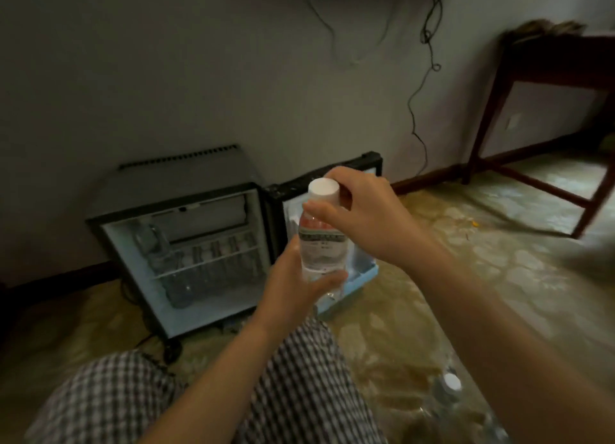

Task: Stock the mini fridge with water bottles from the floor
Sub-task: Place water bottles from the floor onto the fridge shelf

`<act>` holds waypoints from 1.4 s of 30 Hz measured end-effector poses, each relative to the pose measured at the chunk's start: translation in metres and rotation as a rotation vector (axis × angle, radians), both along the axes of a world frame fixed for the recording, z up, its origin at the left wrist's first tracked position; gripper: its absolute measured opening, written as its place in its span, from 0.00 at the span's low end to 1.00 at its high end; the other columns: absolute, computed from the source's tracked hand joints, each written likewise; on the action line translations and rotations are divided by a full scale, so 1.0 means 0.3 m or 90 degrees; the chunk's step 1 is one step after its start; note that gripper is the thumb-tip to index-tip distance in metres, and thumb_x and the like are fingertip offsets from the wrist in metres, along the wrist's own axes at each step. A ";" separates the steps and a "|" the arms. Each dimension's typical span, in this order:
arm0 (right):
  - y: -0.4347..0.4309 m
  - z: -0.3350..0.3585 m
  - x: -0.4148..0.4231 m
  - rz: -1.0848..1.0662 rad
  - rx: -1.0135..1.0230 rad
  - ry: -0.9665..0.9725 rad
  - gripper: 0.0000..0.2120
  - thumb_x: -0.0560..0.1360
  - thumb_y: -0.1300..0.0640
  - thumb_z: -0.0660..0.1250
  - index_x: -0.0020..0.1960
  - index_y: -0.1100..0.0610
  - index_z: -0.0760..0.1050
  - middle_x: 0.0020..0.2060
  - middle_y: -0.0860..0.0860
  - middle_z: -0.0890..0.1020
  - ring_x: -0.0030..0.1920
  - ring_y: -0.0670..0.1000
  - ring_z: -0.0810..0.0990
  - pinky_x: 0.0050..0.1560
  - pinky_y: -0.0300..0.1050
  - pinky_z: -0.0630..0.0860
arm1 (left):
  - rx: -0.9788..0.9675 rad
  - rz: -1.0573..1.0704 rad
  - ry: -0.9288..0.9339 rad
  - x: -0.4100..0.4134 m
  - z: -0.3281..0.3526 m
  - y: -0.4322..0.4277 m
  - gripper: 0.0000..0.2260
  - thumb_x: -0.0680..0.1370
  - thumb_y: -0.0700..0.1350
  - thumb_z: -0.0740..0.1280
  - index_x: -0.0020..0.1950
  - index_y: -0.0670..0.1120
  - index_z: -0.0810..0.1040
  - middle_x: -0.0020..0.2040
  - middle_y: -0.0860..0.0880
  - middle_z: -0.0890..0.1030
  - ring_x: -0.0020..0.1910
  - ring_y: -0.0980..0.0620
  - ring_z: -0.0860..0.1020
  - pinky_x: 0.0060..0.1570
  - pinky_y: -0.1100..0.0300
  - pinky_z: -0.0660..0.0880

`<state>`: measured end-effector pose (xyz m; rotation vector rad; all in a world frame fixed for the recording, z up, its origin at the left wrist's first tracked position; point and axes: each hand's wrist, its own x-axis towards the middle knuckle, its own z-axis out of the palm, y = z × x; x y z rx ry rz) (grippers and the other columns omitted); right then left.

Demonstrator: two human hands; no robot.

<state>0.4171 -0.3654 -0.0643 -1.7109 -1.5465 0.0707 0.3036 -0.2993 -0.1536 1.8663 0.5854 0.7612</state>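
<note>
One water bottle (321, 244) in transit, held upright in the air in front of the open mini fridge (186, 177), roughly level with its door (293, 184). Left hand (299, 287) wraps the lower body of the bottle, fingers curled round it; right hand (362, 207) pinches at the white cap (323, 190), thumb on the near side and fingers behind. Several bottles (216, 247) already stand in a row on the wire shelf (206, 264), and at least one more (183, 290) sits below it; exact count unclear through blur. At least one bottle (449, 387) waits on the floor at the person's right, so, by my judgement, stocking is partly done, with this bottle and the floor stock left. Room below the shelf looks open on the right; the pale blue door tray (364, 274) also appears free, though partly hidden by the bottle. Door is swung wide toward the wall, leaving a straight path in. Checked trouser knee (299, 377) lies close beneath the arms; wooden table (539, 74) stands well apart.
</note>
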 end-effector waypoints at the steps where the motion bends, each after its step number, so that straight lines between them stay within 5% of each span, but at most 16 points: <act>1: 0.038 0.015 -0.019 0.012 0.011 -0.010 0.13 0.74 0.45 0.66 0.45 0.55 0.72 0.32 0.45 0.72 0.33 0.43 0.69 0.35 0.39 0.66 | 0.015 0.018 0.002 -0.025 0.016 0.034 0.20 0.70 0.46 0.74 0.56 0.62 0.71 0.52 0.65 0.77 0.50 0.66 0.77 0.49 0.72 0.75; 5: 0.191 0.039 -0.101 0.048 0.029 -0.008 0.16 0.73 0.45 0.67 0.47 0.59 0.75 0.32 0.44 0.72 0.33 0.43 0.69 0.34 0.37 0.65 | 0.013 0.055 0.007 -0.130 0.050 0.186 0.22 0.69 0.44 0.75 0.61 0.51 0.75 0.55 0.57 0.82 0.53 0.61 0.80 0.52 0.64 0.79; 10: 0.365 -0.002 -0.204 0.099 -0.013 0.010 0.15 0.72 0.47 0.69 0.50 0.57 0.75 0.38 0.48 0.76 0.39 0.47 0.74 0.38 0.40 0.69 | -0.008 0.096 0.030 -0.264 0.029 0.325 0.18 0.69 0.41 0.75 0.52 0.58 0.75 0.49 0.61 0.80 0.44 0.70 0.79 0.39 0.75 0.75; 15: 0.543 -0.119 -0.290 0.126 -0.087 0.039 0.11 0.72 0.48 0.70 0.45 0.53 0.71 0.38 0.46 0.70 0.37 0.44 0.68 0.34 0.36 0.64 | -0.075 0.158 0.058 -0.359 -0.041 0.459 0.19 0.69 0.38 0.74 0.56 0.50 0.74 0.48 0.56 0.80 0.41 0.69 0.79 0.35 0.75 0.75; 20: 0.746 -0.231 -0.328 0.170 -0.179 0.140 0.23 0.71 0.46 0.70 0.63 0.50 0.71 0.56 0.49 0.75 0.56 0.49 0.75 0.55 0.43 0.72 | -0.129 0.204 0.084 -0.406 -0.086 0.620 0.21 0.69 0.38 0.74 0.59 0.49 0.73 0.51 0.56 0.79 0.52 0.58 0.78 0.43 0.68 0.75; 27: 1.008 -0.366 -0.375 0.201 -0.227 0.140 0.24 0.73 0.50 0.69 0.66 0.53 0.66 0.58 0.51 0.79 0.58 0.51 0.78 0.58 0.46 0.75 | -0.183 0.211 0.117 -0.447 -0.187 0.867 0.17 0.73 0.36 0.70 0.59 0.48 0.73 0.50 0.55 0.79 0.51 0.59 0.78 0.34 0.72 0.75; 30: 1.087 -0.447 -0.380 0.189 -0.224 0.134 0.24 0.73 0.49 0.69 0.65 0.52 0.65 0.57 0.50 0.80 0.58 0.51 0.79 0.60 0.52 0.76 | -0.214 0.205 0.138 -0.453 -0.240 0.951 0.17 0.74 0.36 0.68 0.62 0.46 0.73 0.55 0.52 0.80 0.54 0.55 0.79 0.39 0.69 0.77; 34: 1.168 -0.529 -0.388 0.159 -0.221 0.106 0.24 0.73 0.49 0.69 0.65 0.51 0.64 0.60 0.50 0.78 0.62 0.51 0.77 0.62 0.53 0.75 | -0.157 0.277 0.246 -0.458 -0.312 1.033 0.18 0.75 0.45 0.68 0.65 0.49 0.73 0.60 0.51 0.78 0.60 0.52 0.75 0.60 0.55 0.74; 42: 1.328 -0.650 -0.414 0.147 -0.259 0.036 0.27 0.73 0.45 0.67 0.67 0.51 0.62 0.63 0.52 0.75 0.65 0.56 0.74 0.62 0.57 0.73 | -0.205 0.315 0.228 -0.478 -0.388 1.149 0.13 0.80 0.41 0.59 0.63 0.48 0.74 0.58 0.49 0.78 0.58 0.54 0.75 0.55 0.62 0.70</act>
